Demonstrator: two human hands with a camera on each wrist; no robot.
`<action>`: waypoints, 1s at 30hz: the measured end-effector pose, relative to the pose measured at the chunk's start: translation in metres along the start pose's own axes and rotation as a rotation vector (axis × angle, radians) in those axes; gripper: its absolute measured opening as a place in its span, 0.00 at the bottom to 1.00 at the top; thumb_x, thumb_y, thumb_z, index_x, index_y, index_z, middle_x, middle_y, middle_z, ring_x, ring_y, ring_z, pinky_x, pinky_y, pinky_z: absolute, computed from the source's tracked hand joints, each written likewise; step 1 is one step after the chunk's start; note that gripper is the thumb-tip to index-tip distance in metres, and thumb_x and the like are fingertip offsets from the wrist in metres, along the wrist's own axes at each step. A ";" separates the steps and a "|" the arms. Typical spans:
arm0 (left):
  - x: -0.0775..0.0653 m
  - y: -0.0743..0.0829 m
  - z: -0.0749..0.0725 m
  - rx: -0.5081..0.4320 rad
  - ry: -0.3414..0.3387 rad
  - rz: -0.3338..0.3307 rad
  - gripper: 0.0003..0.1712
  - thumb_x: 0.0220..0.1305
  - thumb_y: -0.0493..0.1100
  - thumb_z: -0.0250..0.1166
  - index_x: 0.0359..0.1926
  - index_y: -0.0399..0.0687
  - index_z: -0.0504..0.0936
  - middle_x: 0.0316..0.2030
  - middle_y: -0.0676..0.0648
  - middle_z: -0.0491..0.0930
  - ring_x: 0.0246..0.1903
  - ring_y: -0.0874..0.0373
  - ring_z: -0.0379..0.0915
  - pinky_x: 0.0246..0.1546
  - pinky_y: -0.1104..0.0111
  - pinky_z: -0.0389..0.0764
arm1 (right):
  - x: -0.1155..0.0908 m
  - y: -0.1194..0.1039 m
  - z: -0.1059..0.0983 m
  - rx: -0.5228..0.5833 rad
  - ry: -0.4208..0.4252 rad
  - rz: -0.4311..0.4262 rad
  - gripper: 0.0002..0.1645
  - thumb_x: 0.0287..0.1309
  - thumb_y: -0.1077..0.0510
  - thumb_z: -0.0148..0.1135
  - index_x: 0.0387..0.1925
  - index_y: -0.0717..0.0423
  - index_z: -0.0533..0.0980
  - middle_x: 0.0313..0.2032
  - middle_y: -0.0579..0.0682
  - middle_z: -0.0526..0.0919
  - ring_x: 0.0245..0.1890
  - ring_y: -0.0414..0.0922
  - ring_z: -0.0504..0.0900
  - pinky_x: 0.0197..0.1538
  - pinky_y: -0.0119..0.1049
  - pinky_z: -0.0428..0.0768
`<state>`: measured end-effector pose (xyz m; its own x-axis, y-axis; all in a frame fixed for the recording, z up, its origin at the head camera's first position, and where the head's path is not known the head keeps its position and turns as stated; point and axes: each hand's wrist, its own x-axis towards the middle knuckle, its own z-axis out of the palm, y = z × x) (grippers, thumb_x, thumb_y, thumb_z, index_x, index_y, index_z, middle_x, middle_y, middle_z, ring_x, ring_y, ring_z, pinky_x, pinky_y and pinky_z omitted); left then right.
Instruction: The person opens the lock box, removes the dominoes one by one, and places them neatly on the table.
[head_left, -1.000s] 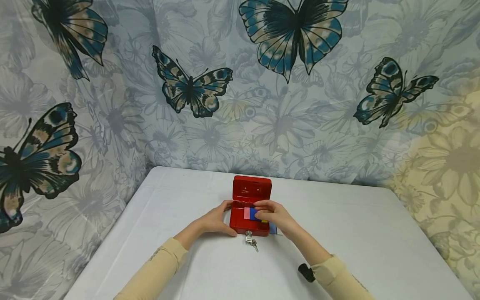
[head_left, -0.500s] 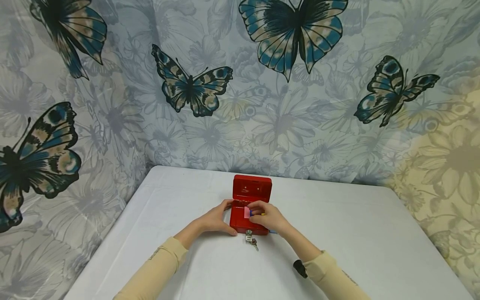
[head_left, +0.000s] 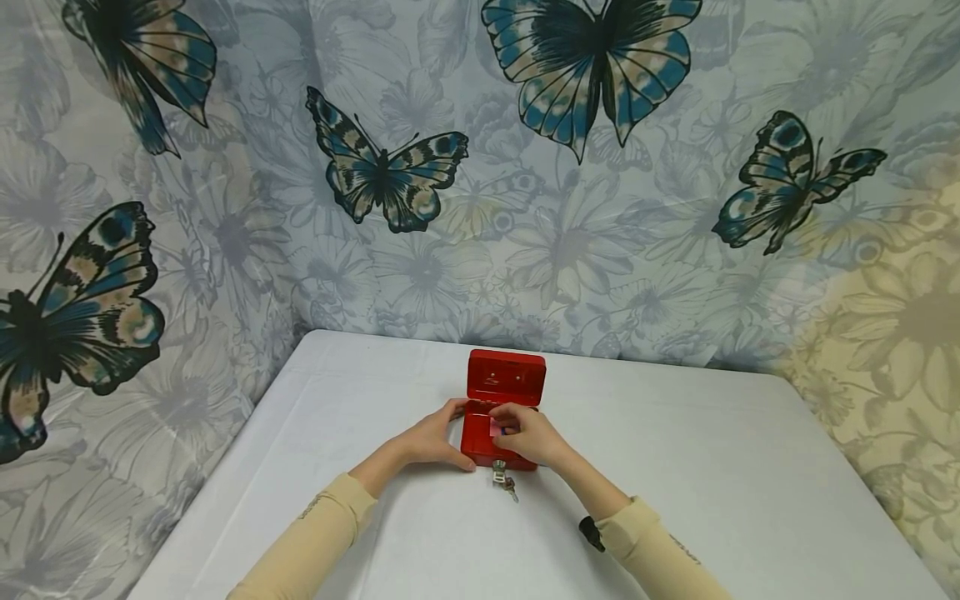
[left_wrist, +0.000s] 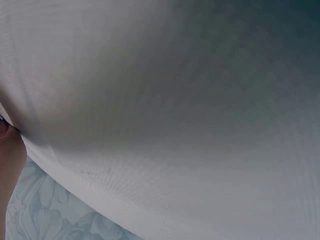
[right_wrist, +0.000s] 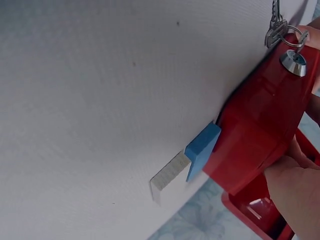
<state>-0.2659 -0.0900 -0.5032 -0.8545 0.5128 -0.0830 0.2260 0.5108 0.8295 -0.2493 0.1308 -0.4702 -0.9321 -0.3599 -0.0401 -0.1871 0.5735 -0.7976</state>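
Observation:
A red cash box [head_left: 480,450] stands on the table with its lid [head_left: 506,379] raised. My left hand [head_left: 431,437] grips the box's left side, thumb at the front corner and fingers toward the back. Over the open box, my right hand [head_left: 528,435] has curled fingers pinching what looks like a set of coloured sticky notes [head_left: 495,427]; a pink end shows, and the rest is mostly covered. The lock [right_wrist: 294,62] on the front holds a ring of keys [right_wrist: 276,34]. In the left wrist view, only the edge of the left hand shows.
A blue and white block [right_wrist: 201,145], like an eraser, lies against the right side of the box; the head view hides it behind the right hand. A white cloth covers the table [head_left: 675,467]. Butterfly-patterned fabric [head_left: 562,275] hangs behind it.
My right hand has moved left over the box, covering the blue and yellow parts of the sticky notes. The left hand and the box have stayed in place.

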 end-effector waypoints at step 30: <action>0.001 -0.002 0.001 0.010 0.001 0.006 0.59 0.42 0.51 0.81 0.71 0.48 0.56 0.68 0.45 0.64 0.67 0.50 0.58 0.67 0.51 0.60 | -0.003 -0.001 0.003 -0.008 -0.101 -0.012 0.22 0.58 0.60 0.67 0.54 0.58 0.77 0.50 0.57 0.81 0.52 0.56 0.79 0.55 0.54 0.77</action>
<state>-0.2668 -0.0899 -0.5050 -0.8538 0.5148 -0.0776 0.2354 0.5147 0.8244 -0.2457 0.1294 -0.4714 -0.8937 -0.4393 -0.0911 -0.2012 0.5740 -0.7938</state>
